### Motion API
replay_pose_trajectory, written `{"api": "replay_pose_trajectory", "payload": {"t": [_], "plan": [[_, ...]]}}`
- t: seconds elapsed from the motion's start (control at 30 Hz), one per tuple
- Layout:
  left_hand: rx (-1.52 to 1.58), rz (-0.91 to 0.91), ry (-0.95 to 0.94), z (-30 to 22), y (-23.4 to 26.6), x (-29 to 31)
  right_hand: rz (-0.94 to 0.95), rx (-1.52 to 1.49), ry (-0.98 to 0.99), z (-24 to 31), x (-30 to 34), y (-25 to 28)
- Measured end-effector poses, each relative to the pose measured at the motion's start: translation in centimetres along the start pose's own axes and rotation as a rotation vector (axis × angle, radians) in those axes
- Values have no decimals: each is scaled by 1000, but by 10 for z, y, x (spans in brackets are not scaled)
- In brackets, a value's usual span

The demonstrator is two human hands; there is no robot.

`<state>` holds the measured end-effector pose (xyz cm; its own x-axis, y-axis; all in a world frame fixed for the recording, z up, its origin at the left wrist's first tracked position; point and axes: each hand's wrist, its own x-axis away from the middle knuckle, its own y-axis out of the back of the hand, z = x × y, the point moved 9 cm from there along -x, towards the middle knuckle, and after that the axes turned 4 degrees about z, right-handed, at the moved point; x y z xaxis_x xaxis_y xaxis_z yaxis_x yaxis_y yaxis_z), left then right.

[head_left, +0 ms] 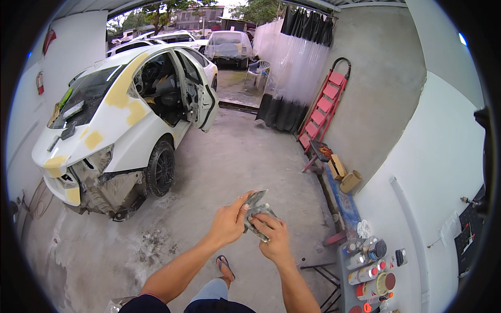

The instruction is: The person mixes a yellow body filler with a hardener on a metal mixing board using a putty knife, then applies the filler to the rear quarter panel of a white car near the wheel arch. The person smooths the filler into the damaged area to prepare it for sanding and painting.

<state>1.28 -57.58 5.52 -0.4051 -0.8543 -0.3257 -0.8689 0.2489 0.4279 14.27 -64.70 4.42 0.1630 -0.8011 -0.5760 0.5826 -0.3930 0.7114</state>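
In front of my body, both hands meet over worn, dark grey-green flat pieces that look like sandpaper. My left hand [228, 223] is closed on one stiff-looking piece [255, 199], whose pointed end sticks up past the thumb. Just to the right, my right hand [275, 239] has its fingers pressed over a wider grey sheet [262, 209], its lower edge showing beneath them. Whether the two pieces are one folded sheet, I cannot tell.
A white car [125, 104] with yellowish filler patches stands at left, its door open and front bumper off. Cans and bottles [373, 271] crowd a bench at lower right. A red stepladder [324, 104] leans on the right wall beside a plastic curtain [297, 68].
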Motion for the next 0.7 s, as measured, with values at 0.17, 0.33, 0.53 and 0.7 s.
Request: {"api": "replay_pose_trajectory", "payload": {"t": [0.17, 0.33, 0.53, 0.7], "plan": [[28, -43, -101, 25, 5, -92, 131, -128, -73, -108, -28, -42], [373, -426, -154, 87, 73, -185, -58, -1082, -664, -247, -59, -82], [1410, -635, 598, 212, -62, -175, -456, -1637, -432, -266, -133, -101], [1559, -599, 570, 242, -86, -213, 301, -463, -51, -254, -186, -107]]}}
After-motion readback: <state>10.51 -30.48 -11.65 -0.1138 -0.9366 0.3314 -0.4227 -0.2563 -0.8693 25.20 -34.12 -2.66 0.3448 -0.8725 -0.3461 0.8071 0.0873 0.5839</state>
